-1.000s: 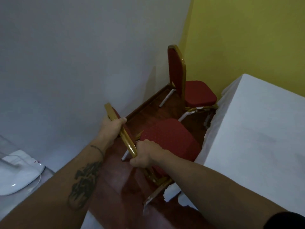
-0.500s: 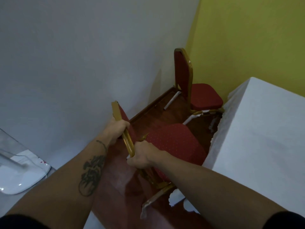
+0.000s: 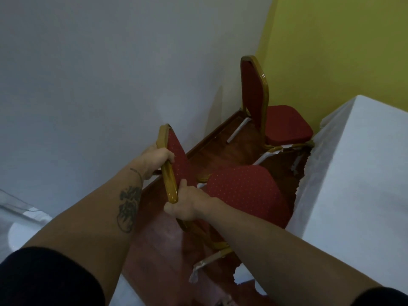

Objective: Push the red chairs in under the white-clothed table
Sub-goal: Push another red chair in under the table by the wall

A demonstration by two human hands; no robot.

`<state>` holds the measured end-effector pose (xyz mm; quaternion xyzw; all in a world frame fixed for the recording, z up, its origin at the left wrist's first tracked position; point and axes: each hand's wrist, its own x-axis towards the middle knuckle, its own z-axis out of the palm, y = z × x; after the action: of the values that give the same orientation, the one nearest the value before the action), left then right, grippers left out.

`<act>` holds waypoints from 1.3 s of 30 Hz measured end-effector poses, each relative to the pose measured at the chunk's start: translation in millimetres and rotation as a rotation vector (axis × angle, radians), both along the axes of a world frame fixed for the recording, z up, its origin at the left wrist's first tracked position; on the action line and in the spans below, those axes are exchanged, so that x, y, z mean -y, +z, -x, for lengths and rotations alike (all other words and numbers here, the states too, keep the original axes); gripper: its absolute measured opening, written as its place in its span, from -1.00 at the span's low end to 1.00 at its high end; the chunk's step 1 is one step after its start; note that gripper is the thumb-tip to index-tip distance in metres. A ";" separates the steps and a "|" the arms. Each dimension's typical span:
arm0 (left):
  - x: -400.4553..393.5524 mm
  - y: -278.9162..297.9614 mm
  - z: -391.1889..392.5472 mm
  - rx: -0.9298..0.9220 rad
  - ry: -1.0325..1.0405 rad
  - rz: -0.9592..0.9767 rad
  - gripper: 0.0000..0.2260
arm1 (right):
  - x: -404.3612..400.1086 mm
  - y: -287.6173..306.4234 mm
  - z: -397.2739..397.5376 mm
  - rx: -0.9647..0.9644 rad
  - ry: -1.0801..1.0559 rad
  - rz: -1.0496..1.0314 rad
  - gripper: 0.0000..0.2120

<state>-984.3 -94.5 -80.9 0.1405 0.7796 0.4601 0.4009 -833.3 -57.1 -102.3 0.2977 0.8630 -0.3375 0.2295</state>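
Both hands [image 3: 157,156] [image 3: 187,206] grip the near red chair's [image 3: 242,191] backrest

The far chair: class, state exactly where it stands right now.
In the head view the far chair stands upper right, in the corner where the white wall meets the yellow wall, its seat touching the table's cloth edge.

A grey-white wall [image 3: 99,74] fills my view on the left, and a yellow wall [image 3: 342,45] meets it at the corner. Below the grey-white wall runs reddish wooden floor [image 3: 154,244]; a clear plastic object [image 3: 19,208] sits at its lower left.
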 end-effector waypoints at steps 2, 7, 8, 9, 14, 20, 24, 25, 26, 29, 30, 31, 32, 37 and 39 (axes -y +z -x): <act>-14.1 -2.5 11.2 0.000 -0.026 0.015 -0.72 | -13.0 -3.4 9.9 0.000 -0.041 0.044 0.07; -42.3 -12.0 40.8 0.037 -0.048 -0.007 -0.69 | -32.4 -7.8 29.3 -0.009 -0.130 0.102 0.05; -47.3 -13.5 45.3 0.053 -0.051 -0.013 -0.69 | -35.5 -7.9 33.9 -0.003 -0.134 0.105 0.05; -52.6 -14.5 50.2 0.065 -0.055 -0.017 -0.68 | -39.0 -7.4 39.4 0.005 -0.131 0.103 0.06; -87.4 -13.8 89.5 0.085 -0.142 -0.031 -0.60 | -55.8 -4.4 76.9 0.004 -0.226 0.090 0.06; -134.9 -20.0 139.3 0.083 -0.335 -0.043 -0.83 | -69.9 -2.3 124.2 -0.048 -0.455 0.088 0.06; -158.1 -23.3 163.5 0.070 -0.451 -0.054 -0.78 | -69.1 -1.4 149.2 -0.069 -0.593 0.091 0.01; -164.2 -24.4 166.4 0.073 -0.478 -0.047 -0.72 | -71.2 -1.3 153.7 -0.065 -0.620 0.090 0.01; -169.8 -25.5 167.2 0.080 -0.506 -0.035 -0.66 | -73.7 -1.1 156.3 -0.057 -0.642 0.091 0.02; -185.0 -25.5 161.8 0.107 -0.581 -0.036 -0.69 | -82.8 0.4 157.1 -0.031 -0.698 0.095 0.02; -190.1 -25.6 159.5 0.113 -0.597 -0.046 -0.72 | -85.9 0.6 156.2 -0.027 -0.713 0.094 0.02; -195.2 -24.8 157.5 0.110 -0.607 -0.058 -0.72 | -89.2 0.7 155.5 -0.021 -0.729 0.090 0.02; -200.7 -23.4 155.8 0.100 -0.625 -0.070 -0.72 | -92.9 0.6 155.0 -0.013 -0.747 0.082 0.02; -228.5 -16.9 151.5 0.093 -0.677 -0.079 -0.70 | -111.9 -0.6 152.7 -0.031 -0.828 0.060 -0.04; -239.5 -12.5 147.9 0.091 -0.688 -0.074 -0.70 | -121.7 -0.5 149.6 -0.033 -0.834 0.052 -0.04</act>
<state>-1132.3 145.1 -93.5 0.3889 0.6509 0.3316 0.5614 -982.9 64.6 -102.8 0.6101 0.6633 -0.4282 0.0667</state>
